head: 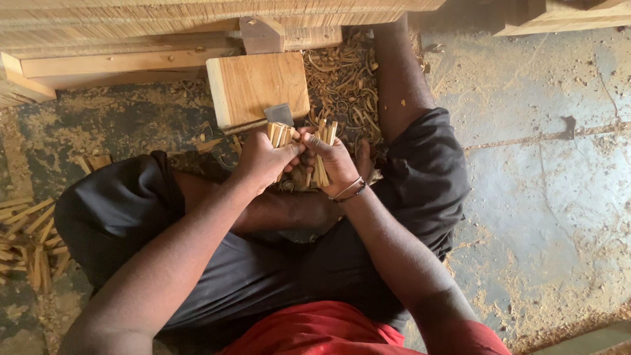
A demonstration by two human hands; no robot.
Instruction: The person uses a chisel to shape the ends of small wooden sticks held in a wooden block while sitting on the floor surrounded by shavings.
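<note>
My left hand (263, 161) is closed around a small bundle of short pale wooden sticks (279, 133), their ends pointing away from me. My right hand (335, 161) grips a second bundle of wooden sticks (323, 141) right beside it; the two hands touch at the fingers. A wristband sits on my right wrist. Just beyond the hands lies a thick wooden block (257, 89) with a flat metal blade (279, 113) resting at its near edge. I sit on the floor with legs folded, in dark shorts.
A heap of wood shavings (342, 85) lies beyond my right hand. More short cut sticks (29, 240) are piled on the floor at the left. Long timber planks (131, 26) run across the top. Dusty concrete floor (545, 197) extends to the right.
</note>
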